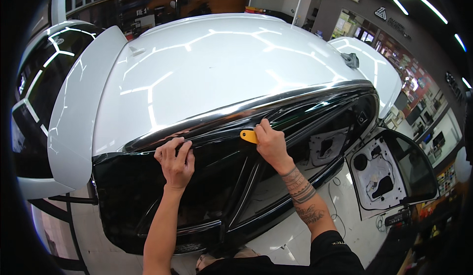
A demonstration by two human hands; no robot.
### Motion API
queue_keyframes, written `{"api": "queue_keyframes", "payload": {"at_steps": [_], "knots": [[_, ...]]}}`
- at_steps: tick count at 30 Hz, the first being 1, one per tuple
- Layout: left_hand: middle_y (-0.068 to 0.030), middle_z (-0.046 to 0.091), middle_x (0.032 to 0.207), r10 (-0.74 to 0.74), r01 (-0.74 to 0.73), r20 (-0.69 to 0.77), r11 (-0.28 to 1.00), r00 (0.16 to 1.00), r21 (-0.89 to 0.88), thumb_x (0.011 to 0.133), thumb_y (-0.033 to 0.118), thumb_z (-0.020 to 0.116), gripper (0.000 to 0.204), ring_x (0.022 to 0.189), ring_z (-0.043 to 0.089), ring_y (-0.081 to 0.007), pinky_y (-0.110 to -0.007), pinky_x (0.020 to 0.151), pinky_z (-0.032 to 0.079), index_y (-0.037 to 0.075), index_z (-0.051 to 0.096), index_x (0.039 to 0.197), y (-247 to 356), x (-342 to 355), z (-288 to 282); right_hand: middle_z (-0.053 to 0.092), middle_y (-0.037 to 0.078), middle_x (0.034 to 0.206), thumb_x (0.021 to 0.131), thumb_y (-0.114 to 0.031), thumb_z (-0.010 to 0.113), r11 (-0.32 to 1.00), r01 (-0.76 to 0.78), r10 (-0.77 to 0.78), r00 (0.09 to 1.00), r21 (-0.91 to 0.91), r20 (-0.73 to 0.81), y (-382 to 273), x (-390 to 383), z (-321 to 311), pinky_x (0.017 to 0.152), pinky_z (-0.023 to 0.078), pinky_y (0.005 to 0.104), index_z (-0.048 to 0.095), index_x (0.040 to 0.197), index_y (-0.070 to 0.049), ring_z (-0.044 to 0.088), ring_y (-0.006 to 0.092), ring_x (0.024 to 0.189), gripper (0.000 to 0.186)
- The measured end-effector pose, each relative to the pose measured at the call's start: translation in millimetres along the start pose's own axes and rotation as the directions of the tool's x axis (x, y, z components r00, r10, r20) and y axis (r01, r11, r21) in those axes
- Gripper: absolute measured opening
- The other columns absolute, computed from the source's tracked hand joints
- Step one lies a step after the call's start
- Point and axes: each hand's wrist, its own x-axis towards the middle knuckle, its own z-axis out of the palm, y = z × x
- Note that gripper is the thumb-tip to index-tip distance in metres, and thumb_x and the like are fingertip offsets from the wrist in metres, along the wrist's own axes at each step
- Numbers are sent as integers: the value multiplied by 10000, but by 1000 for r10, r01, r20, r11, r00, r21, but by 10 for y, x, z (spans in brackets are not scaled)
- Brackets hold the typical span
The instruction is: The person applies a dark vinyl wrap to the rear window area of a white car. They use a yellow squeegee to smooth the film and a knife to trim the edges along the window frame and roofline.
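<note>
Yellow tool (249, 136): located at the middle of the scene, just below the near edge of the white roof (212, 68). Its exposed end is flat, rounded and plain, with one small dark spot near the tip; the remainder is hidden by the right hand (271, 146). Fingers of that hand are bent and closed together, pinching the tool, which points left.

Black film (217, 141): lies along the near side of the car, below the shiny strip (217, 119) that edges the roof. Surface is glossy and dark, with pale streaks of reflection — creases show just beyond the right hand. Its lower limit against the dark glass cannot be told.

Left hand (175, 165): left of the tool and apart from it. Fingers are bent and slightly spread, tips at the upper part of the film — whether they pinch it cannot be told.

Roof: smooth, white, reflecting angular lines of light. A stripped door (377, 174) stands to the right, its inner side showing.
</note>
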Motion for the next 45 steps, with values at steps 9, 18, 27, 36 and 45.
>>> {"api": "queue_keyframes", "payload": {"at_steps": [9, 18, 27, 36, 45], "knots": [[57, 632, 1014, 73, -72, 92, 997, 993, -9, 786, 111, 759, 325, 1080, 587, -152, -474, 1112, 225, 171, 723, 1103, 839, 314, 721, 605, 142, 1063, 799, -13, 666, 995, 49, -42, 996, 86, -81, 106, -128, -69, 609, 542, 364, 642, 1140, 28, 668, 294, 813, 344], [40, 616, 936, 16, -15, 45, 1000, 999, -21, 804, 41, 751, 258, 936, 603, -150, -423, 1049, 261, 149, 715, 1035, 928, 266, 833, 616, 107, 965, 883, -48, 708, 920, -99, 53, 990, 378, 129, 570, -263, -991, 680, 555, 296, 701, 1142, -8, 670, 233, 815, 263], [56, 636, 954, 38, -38, -16, 999, 999, 21, 795, 17, 739, 332, 922, 609, -132, -418, 1106, 218, 158, 737, 1096, 951, 286, 880, 663, 135, 1051, 802, -2, 693, 919, 227, -253, 967, 322, 39, 999, -66, -437, 793, 594, 346, 662, 1165, 18, 686, 293, 958, 365], [35, 644, 978, -10, 12, -26, 998, 1000, 56, 816, -24, 712, 343, 949, 618, -155, -422, 1120, 234, 146, 742, 1112, 987, 311, 836, 682, 147, 1016, 795, -18, 705, 869, 378, -404, 915, 320, 16, 904, 128, -427, 738, 599, 354, 679, 1121, 31, 701, 304, 902, 331], [31, 655, 995, 15, -14, -24, 998, 1000, 63, 793, -29, 703, 458, 951, 620, -148, -409, 1103, 247, 128, 708, 1224, 984, 304, 841, 677, 142, 976, 785, -37, 695, 842, 445, -464, 886, 304, -13, 692, 188, -196, 696, 579, 328, 683, 1079, 42, 678, 256, 849, 305]]}}
